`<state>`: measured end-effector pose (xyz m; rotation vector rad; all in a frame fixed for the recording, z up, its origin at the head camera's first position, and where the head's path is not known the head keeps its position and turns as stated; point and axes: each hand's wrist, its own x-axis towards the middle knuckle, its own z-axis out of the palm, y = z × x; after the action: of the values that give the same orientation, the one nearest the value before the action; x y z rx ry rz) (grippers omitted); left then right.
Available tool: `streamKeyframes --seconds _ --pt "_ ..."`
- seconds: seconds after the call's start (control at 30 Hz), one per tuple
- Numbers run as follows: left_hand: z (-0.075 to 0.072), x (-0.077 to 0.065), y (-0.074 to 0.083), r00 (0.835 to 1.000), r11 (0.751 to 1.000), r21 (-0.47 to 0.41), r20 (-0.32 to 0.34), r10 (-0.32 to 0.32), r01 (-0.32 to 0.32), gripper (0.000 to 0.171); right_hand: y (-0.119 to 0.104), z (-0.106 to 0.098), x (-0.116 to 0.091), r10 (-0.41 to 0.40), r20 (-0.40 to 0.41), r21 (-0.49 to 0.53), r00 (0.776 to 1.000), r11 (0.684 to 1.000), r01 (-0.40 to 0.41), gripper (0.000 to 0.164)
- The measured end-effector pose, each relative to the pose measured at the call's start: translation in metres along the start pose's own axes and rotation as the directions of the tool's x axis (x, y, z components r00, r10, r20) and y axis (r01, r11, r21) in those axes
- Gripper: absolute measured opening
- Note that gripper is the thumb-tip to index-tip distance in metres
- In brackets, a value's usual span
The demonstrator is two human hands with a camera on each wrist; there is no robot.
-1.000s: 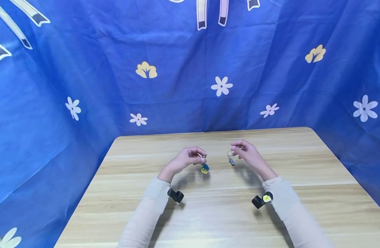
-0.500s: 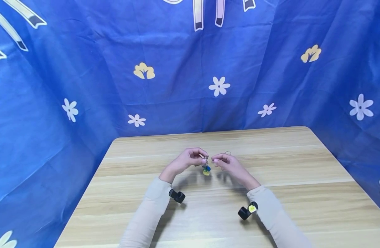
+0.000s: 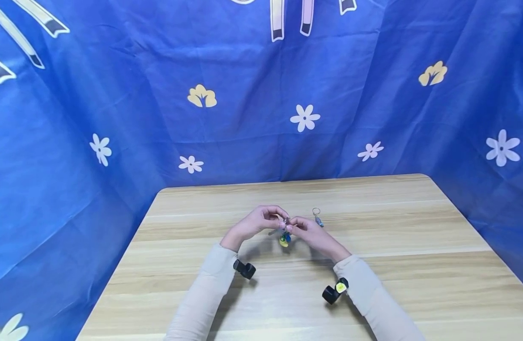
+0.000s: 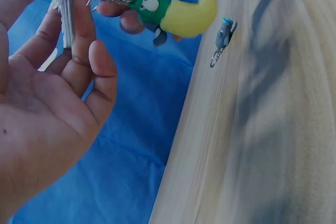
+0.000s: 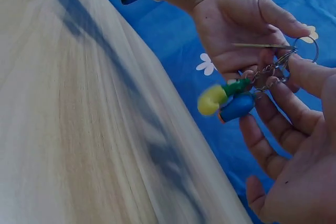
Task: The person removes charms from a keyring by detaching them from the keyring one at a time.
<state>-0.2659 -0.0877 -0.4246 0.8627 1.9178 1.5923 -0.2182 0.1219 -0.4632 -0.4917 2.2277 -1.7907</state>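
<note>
While your pale sleeves [image 3: 199, 298] reach in over the wooden surface [image 3: 415, 265], your left hand [image 3: 255, 223] and right hand [image 3: 314, 236] meet above it, both pinching the key ring [image 5: 318, 51] between them. A metal key [image 4: 66, 19] points into your left hand; a yellow-and-green charm [image 4: 191, 14] and blue charm [image 5: 239, 106] dangle below. Beyond your right hand lies a grey-blue figurine keychain [image 3: 319, 220], before the blue flower-print curtain [image 3: 244, 137].

2 hands [image 3: 258, 222] [image 3: 317, 237], 3 charms [image 5: 212, 99] [image 5: 237, 106] [image 4: 224, 33], 1+ key [image 4: 67, 19], 2 cams [image 3: 244, 270] [image 3: 330, 294], 1 tbl [image 3: 287, 305].
</note>
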Motion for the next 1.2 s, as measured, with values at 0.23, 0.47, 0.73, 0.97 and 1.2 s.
streamKeyframes --seconds 0.23,0.47,0.73,0.97,1.2 --pt "-0.0023 0.0005 -0.0008 1.000 1.000 -0.023 0.005 -0.018 0.018 0.034 -0.0008 0.0042 0.0003 -0.008 -0.053 0.126 0.999 0.992 0.015 0.021" --pt "-0.0021 -0.0010 -0.0050 1.000 1.000 -0.025 -0.017 -0.016 0.015 0.033 0.0002 0.0034 0.0007 -0.004 -0.064 0.185 0.998 0.983 0.016 0.018" --pt "-0.0001 -0.0013 -0.0062 1.000 0.997 -0.083 -0.023 -0.007 0.005 0.033 -0.0027 0.0021 -0.0007 -0.002 -0.041 0.263 0.999 0.965 0.013 0.012" --pt "-0.0009 -0.0019 -0.0082 0.999 0.997 -0.080 -0.026 -0.021 0.019 0.043 -0.0055 0.0023 -0.0023 0.004 -0.049 0.284 0.999 0.959 0.010 0.008" --pt "-0.0018 -0.0015 -0.0091 0.999 0.998 -0.050 -0.037 -0.031 0.030 0.045 -0.0088 0.0004 -0.0027 0.009 -0.065 0.273 0.998 0.962 0.009 0.007"
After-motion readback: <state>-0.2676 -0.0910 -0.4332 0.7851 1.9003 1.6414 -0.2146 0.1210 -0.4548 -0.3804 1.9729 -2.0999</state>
